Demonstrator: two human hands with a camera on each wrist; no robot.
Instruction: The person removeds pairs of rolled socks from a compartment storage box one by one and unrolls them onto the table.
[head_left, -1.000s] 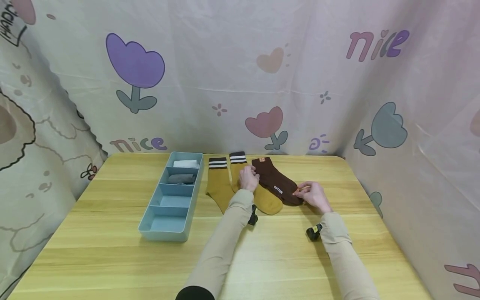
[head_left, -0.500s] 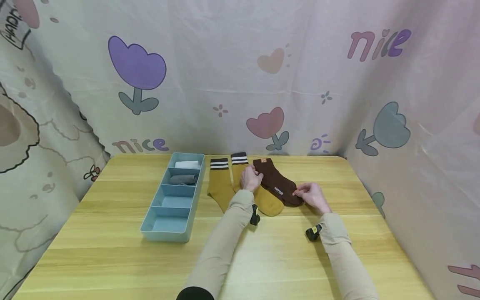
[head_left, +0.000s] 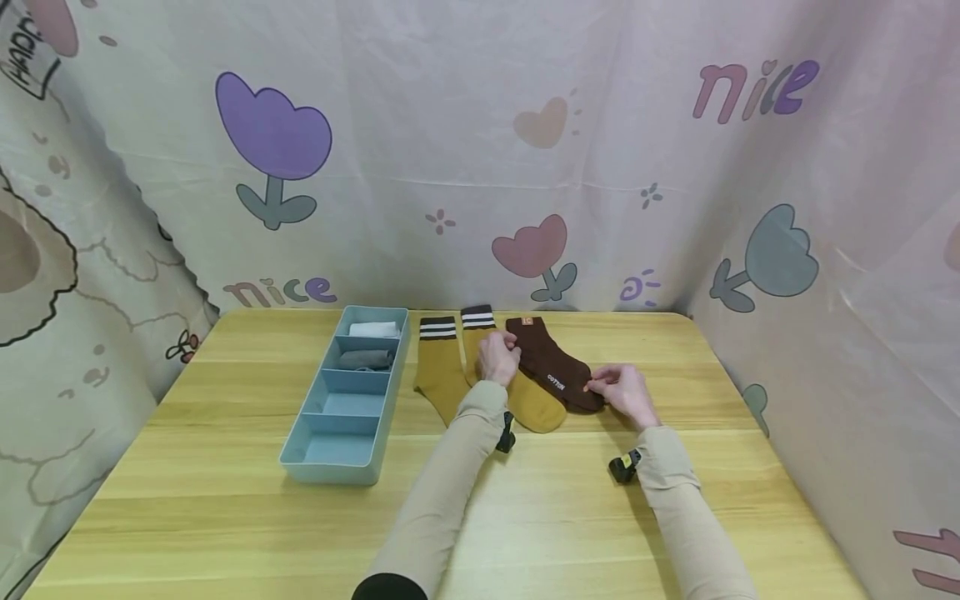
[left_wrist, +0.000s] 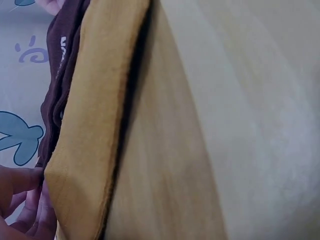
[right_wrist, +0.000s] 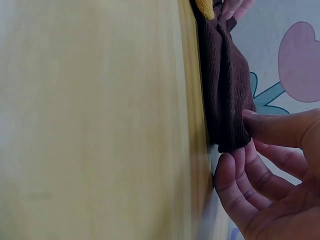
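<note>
blue divided tray (head_left: 330, 473) stands left of the left hand (head_left: 498, 358), one striped mustard sock (head_left: 437, 362) lying between. a second mustard sock (head_left: 542, 408) runs beneath that hand, whose thumb and fingers pinch a brown sock's (head_left: 543, 352) left edge; between both hands it lies, its right end pinched by the right hand (head_left: 628, 393).
</note>
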